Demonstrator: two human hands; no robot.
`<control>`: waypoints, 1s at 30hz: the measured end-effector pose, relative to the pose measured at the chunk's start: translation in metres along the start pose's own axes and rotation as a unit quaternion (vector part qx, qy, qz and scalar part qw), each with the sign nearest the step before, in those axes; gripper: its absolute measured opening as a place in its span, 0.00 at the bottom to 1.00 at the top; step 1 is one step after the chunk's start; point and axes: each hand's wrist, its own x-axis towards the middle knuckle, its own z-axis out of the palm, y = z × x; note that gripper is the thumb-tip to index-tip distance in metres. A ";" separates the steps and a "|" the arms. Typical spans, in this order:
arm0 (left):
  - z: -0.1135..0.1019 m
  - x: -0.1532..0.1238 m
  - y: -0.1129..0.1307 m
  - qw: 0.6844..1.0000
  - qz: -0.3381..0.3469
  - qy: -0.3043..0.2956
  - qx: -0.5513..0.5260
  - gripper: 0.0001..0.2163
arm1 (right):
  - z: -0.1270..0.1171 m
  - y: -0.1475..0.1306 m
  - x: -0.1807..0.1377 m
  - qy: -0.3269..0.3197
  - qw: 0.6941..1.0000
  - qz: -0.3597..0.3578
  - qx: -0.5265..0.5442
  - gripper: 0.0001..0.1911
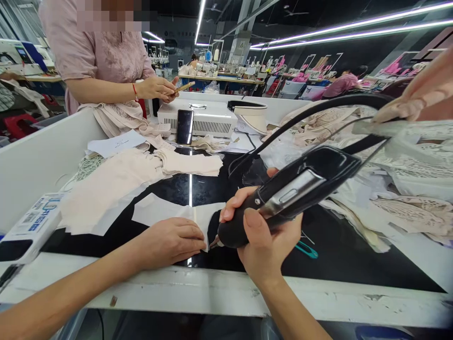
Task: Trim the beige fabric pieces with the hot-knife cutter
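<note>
My right hand (269, 236) is wrapped round a black corded handheld tool (304, 184) with a silver metal lever on its side. The tool tilts, its lower end down by the cloth and its other end raised to the right. Its working tip is mostly hidden. My left hand (166, 243) lies flat on a white fabric piece (159, 210), fingertips at the edge next to the tool. The fabric rests on a glossy black tabletop (148, 245). A teal thread snipper (307, 250) lies just right of my right hand.
Cream fabric panels (113, 189) are stacked on the left, beside a white box (38, 226). Behind stand a vented white machine (198, 118), a phone (184, 126) and a visor (251, 115). Lace pieces (410, 212) heap at right. A co-worker (102, 61) holds a phone; another hand (417, 94) reaches in.
</note>
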 end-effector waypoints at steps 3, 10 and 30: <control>0.000 0.000 -0.001 1.000 -0.001 -0.008 0.005 0.10 | 0.002 0.002 -0.001 -0.001 1.000 0.004 -0.004 0.18; 0.002 -0.002 -0.002 1.000 0.001 0.001 0.007 0.10 | 0.004 0.002 -0.004 0.000 1.000 0.005 0.006 0.19; -0.001 -0.002 0.001 1.000 -0.003 0.004 0.009 0.11 | 0.005 0.003 -0.005 -0.007 1.000 0.005 0.012 0.19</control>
